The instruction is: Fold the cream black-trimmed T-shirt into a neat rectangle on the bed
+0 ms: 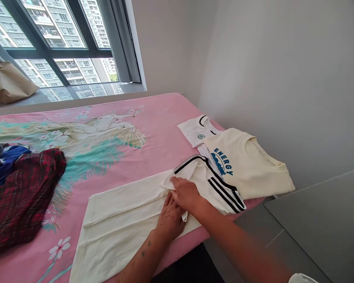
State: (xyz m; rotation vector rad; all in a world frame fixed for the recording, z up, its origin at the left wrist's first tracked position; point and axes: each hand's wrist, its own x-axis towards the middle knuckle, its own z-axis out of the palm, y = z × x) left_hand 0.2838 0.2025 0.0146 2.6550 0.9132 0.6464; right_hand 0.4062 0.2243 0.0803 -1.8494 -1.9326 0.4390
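A cream shirt (120, 220) with black stripes lies partly folded on the bed, its striped collar end toward the right. My left hand (170, 217) rests on it with the fingers stretched along the cloth, fingertips beside and partly under the other hand. My right hand (185, 192) crosses over from the right, closed in a pinch on a fold of the same shirt near the striped part. Just beyond lies a pale yellow shirt (253, 173) with blue "ENERGY" lettering, partly over a white shirt (191, 131) with black trim.
A pink bed sheet (162, 118) with a bird print covers the bed. Red plaid clothing (26, 200) and blue clothing (10, 163) lie in a heap at left. The wall (268, 78) stands close on the right. A brown paper bag (10, 82) sits by the window.
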